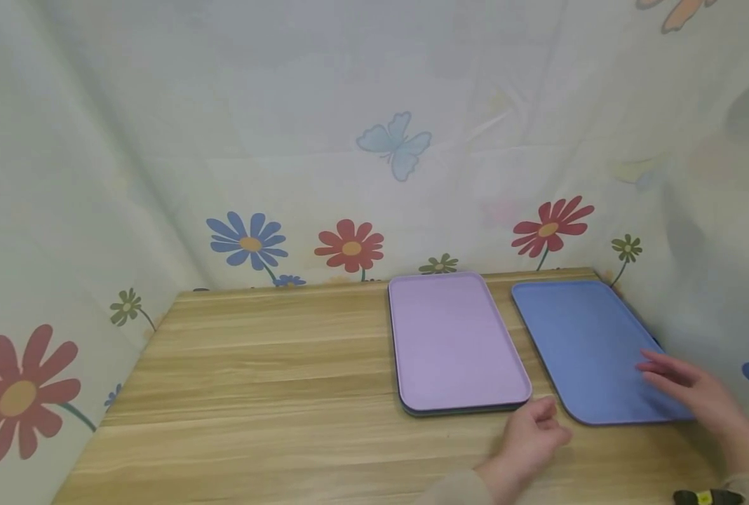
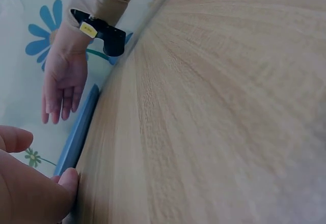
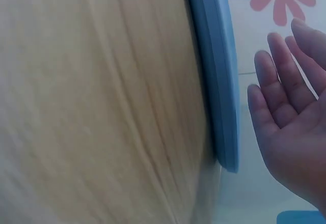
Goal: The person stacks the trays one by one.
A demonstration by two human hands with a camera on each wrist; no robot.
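Note:
A blue rectangular tray (image 1: 595, 351) with a low rim lies at the right of the wooden table. Over its near right part, my right hand (image 1: 696, 389) hovers with fingers extended and apart, holding nothing. My left hand (image 1: 529, 438) is between the blue tray's near left corner and a purple tray (image 1: 456, 344), its fingers loosely bent and nothing in its grasp. In the left wrist view, a fingertip (image 2: 69, 180) appears beside the blue tray's edge (image 2: 79, 132); contact is unclear. The right wrist view shows my right palm (image 3: 300, 137) facing a blue tray edge (image 3: 219, 81).
Under the purple tray, a darker tray edge (image 1: 466, 409) shows. The wooden table (image 1: 273, 379) stretches out to the left. A flower-print curtain (image 1: 311, 175) hangs behind the table and along both sides.

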